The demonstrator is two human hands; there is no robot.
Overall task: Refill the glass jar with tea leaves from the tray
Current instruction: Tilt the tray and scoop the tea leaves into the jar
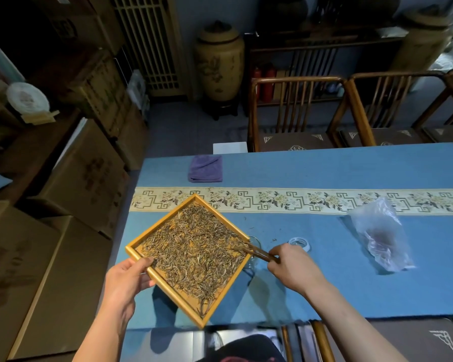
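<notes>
Gripping tray (136, 250) edge, left hand (126, 279); right hand (293, 267) pinches wooden scoop (259, 253).

My left hand (127, 276) grips with thumb on top and fingers curled beneath, forearm angled up from lower left, while my right hand (293, 265) pinches closed, fingertips pointing left, wrist slightly raised, forearm extended from lower right.

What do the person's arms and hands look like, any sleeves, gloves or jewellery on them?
Both arms are bare up to the frame's bottom edge, with no sleeves in view. The left hand and right hand wear no gloves, and no rings, watch or bracelets show on the fingers or wrists.
</notes>
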